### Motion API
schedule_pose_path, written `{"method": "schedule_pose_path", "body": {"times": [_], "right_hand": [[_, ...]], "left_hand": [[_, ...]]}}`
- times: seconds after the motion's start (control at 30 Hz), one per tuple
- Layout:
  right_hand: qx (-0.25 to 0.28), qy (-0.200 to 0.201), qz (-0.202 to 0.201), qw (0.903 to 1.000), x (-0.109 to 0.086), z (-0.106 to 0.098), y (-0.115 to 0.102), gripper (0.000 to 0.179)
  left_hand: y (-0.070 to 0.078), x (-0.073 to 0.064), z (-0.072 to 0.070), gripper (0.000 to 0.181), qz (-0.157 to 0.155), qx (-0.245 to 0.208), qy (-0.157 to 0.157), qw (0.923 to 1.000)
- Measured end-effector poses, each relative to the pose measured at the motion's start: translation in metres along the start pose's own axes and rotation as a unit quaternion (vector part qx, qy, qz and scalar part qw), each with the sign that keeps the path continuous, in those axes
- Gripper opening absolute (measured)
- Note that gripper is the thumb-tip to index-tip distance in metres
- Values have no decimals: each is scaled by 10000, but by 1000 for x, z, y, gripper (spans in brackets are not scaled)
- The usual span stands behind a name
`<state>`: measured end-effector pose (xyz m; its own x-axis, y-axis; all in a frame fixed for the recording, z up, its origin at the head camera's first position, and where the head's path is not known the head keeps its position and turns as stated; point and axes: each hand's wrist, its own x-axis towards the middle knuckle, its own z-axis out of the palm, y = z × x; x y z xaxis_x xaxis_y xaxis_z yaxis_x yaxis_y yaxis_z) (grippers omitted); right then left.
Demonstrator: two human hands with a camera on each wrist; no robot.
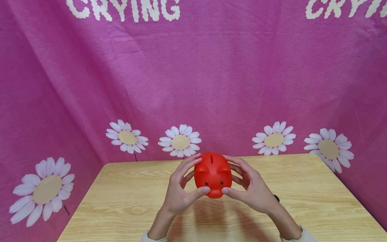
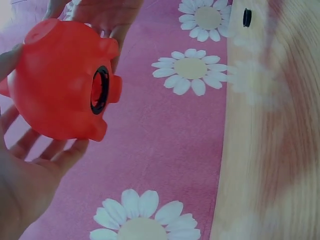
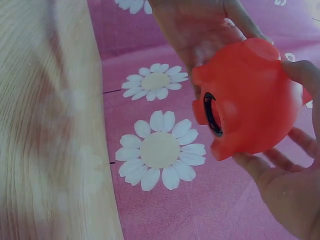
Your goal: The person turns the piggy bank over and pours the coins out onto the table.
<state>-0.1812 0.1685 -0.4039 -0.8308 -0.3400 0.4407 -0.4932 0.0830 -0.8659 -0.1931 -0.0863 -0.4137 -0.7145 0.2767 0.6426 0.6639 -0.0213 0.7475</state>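
Observation:
A red piggy bank [image 1: 213, 173] is held up above the table, its snout toward me and the coin slot on top. My left hand [image 1: 181, 188] grips its left side, thumb by the snout and fingers curled round the flank. On the other side my right hand [image 1: 252, 188] holds it the same way. Underneath, both wrist views show a round hole with a black rim [image 2: 100, 90] between the stubby legs, uncovered. A small black cap [image 2: 247, 18] rests on the table; in the head view my right wrist mostly hides it.
The light wood table [image 1: 121, 201] spreads beneath my hands, its back edge close to a pink cloth [image 1: 211, 84] printed with daisies and white letters. More of that cloth hangs at the left and right sides.

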Motion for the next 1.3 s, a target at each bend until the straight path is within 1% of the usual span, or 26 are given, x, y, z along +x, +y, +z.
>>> {"method": "schedule_pose_path", "body": {"times": [0.13,0.27,0.33,0.4,0.47,0.67,0.8,1.0,1.2,1.3], "right_hand": [[29,19,-526,9986,-1,0,-2,86],[75,33,-1014,9948,-1,0,-3,90],[120,35,-1180,9929,-1,0,-3,90],[119,34,-1262,9919,-1,0,-3,89],[84,41,-1232,9923,-1,0,-3,89],[-7,39,-935,9956,-1,-1,-4,89],[22,40,-839,9965,-1,-1,-5,91],[-28,29,-754,9971,0,-1,-5,89],[-181,61,-677,9975,0,0,-3,86],[-255,167,-574,9979,-1,1,-2,82]], "left_hand": [[0,1,-1,71,599,-113,-73,9981],[1,3,-3,73,1212,-226,-197,9922],[2,4,-3,74,1427,-272,-257,9891],[2,5,-4,74,1517,-286,-290,9876],[2,4,-4,73,1486,-293,-297,9880],[0,2,-3,72,1191,-280,-258,9922],[-1,2,-3,73,1029,-257,-206,9941],[-1,2,-3,74,790,-227,-186,9964],[-1,1,-3,70,551,-81,-141,9984],[0,0,-2,67,322,61,-53,9995]]}}
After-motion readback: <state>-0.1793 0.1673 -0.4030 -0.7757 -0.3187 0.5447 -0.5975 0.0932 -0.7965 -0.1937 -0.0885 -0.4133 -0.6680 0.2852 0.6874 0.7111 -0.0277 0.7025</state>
